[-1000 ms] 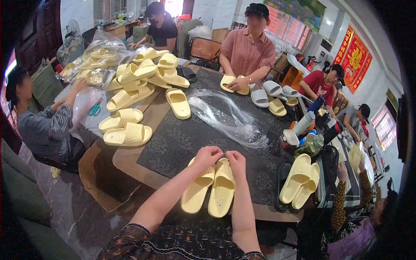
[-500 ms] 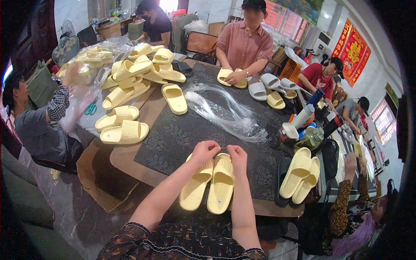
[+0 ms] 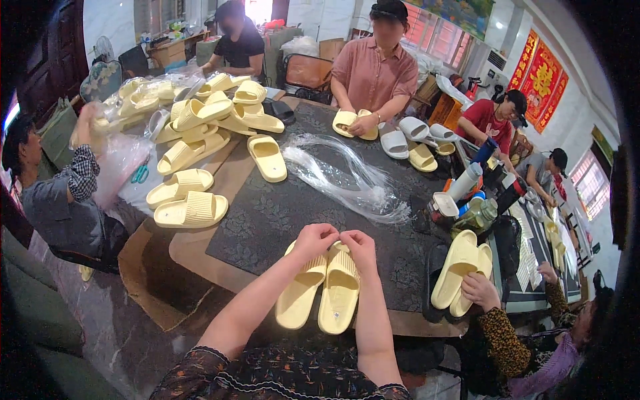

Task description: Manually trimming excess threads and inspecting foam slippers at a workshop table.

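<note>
Step in hand: pairing. The person has two pale yellow slide sandals side by side, soles up, at the near edge of the dark patterned table mat (image 3: 267,220). The left slide (image 3: 300,297) and the right slide (image 3: 339,297) touch along their inner edges, toes pointing away.

Left hand (image 3: 315,241): fingers curled and closed over the far end of the left slide, pinching at the rim. Right hand (image 3: 360,247): likewise curled shut on the far end of the right slide. The fingertips of both hands meet just above the toes; whether a tie or tag sits between them is too small to tell.

Nearby: a heap of clear plastic bags (image 3: 347,177) lies mid-table, well apart from the hands. More yellow slides (image 3: 193,133) are piled at the far left. A co-worker's hand (image 3: 480,290) holds another yellow pair (image 3: 460,270) on the right.

Judgement: the toe ends look to be being aligned or joined. The next move probably calls for keeping both edges flush while the grip shifts.
</note>
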A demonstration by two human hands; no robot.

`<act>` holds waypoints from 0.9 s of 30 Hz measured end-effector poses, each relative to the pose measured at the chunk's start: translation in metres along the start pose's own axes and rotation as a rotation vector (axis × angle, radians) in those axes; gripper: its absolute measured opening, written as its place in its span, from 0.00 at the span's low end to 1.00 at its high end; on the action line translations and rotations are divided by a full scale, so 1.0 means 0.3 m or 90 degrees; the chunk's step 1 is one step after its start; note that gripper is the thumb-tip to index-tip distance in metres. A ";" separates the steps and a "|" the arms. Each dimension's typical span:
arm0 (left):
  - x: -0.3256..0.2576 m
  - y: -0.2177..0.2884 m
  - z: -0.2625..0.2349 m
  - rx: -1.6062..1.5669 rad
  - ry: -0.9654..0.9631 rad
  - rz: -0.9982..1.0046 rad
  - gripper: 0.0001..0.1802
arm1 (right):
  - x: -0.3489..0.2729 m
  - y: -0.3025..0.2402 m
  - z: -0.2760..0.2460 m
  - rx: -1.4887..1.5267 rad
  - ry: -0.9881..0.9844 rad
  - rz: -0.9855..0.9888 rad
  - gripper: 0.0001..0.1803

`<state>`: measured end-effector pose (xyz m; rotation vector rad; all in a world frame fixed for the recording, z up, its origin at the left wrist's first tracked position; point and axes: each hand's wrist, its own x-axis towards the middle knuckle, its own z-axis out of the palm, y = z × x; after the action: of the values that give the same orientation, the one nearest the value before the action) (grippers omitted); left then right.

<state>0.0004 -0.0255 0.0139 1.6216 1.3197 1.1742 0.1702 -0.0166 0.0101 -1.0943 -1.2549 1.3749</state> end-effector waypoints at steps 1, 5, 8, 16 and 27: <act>0.002 -0.004 0.002 0.007 -0.003 0.005 0.11 | 0.004 0.007 0.000 0.002 0.023 -0.019 0.07; 0.001 0.000 0.006 -0.013 0.041 0.014 0.11 | 0.005 0.015 -0.016 0.123 0.123 -0.004 0.08; 0.000 0.013 0.003 0.002 0.025 -0.004 0.11 | 0.012 0.017 -0.005 0.023 0.041 -0.018 0.08; 0.011 -0.021 0.005 0.001 0.017 0.019 0.11 | 0.014 0.032 -0.013 0.073 0.120 -0.034 0.07; 0.008 0.005 -0.002 -0.014 -0.033 -0.034 0.12 | 0.013 0.021 -0.011 0.015 0.088 -0.036 0.06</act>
<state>0.0004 -0.0236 0.0159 1.5814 1.3040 1.1043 0.1723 -0.0124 0.0036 -1.1112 -1.1582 1.2473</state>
